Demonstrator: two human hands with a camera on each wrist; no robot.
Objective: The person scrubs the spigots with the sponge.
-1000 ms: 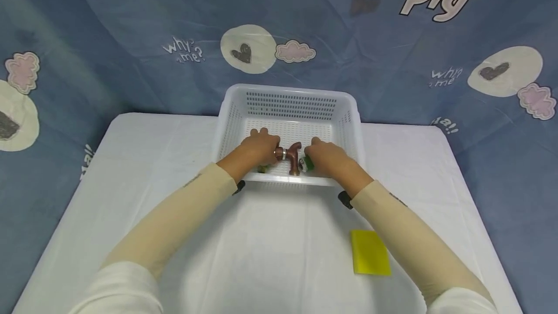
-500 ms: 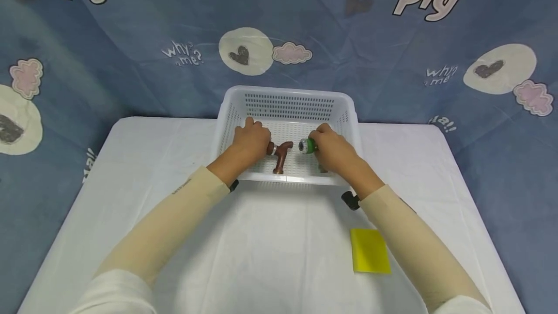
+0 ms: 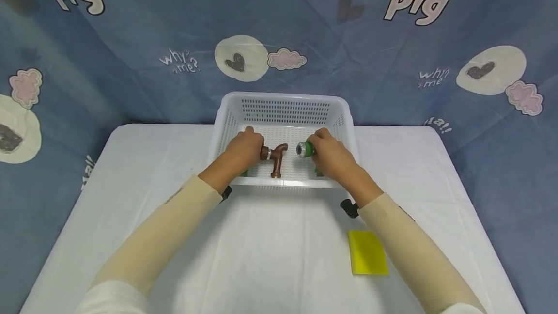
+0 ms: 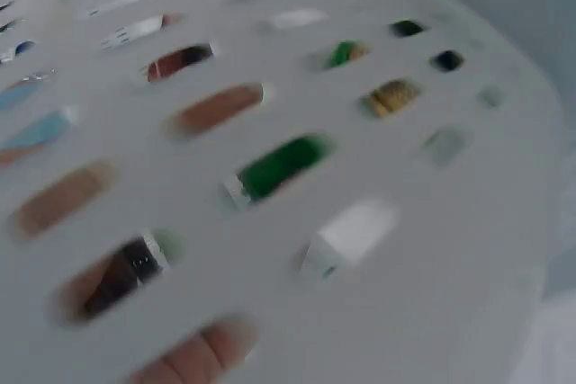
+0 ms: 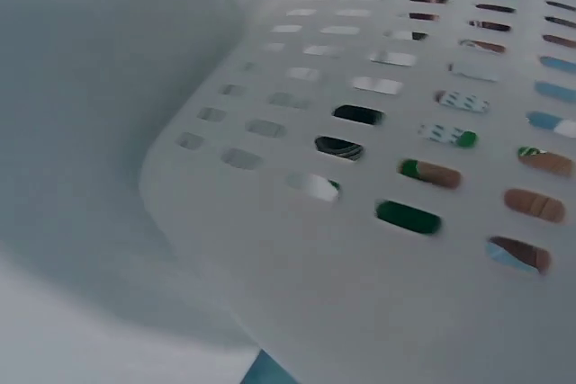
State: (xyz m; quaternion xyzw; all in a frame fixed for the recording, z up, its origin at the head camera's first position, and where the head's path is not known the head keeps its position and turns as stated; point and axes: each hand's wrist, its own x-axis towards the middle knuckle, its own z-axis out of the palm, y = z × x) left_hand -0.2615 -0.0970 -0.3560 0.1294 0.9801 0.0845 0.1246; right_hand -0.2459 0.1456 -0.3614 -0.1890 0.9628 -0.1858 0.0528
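In the head view, both hands reach into a white plastic basket (image 3: 284, 183) with slotted sides. My left hand (image 3: 243, 149) grips the ribbed end of a brown, copper-coloured tap (image 3: 277, 156), whose curved arm points right and whose lower end points down. My right hand (image 3: 332, 154) holds a small green piece with a round silver end (image 3: 304, 149) that faces the tap across a gap. Both wrist views look at the basket's outer wall; fingers (image 4: 200, 355) and bits of green and brown show only through the slots.
Green bits (image 3: 319, 172) show low in the basket beneath the right hand, and another by the left wrist. The basket stands at the back of a white-covered table (image 3: 270, 256), before a blue printed cloth (image 3: 305, 18). A yellow square (image 3: 368, 253) lies beside the right forearm.
My left hand has moved left with the tap. My right hand has lifted the green piece and shifted slightly right, so the gap between the two has widened.
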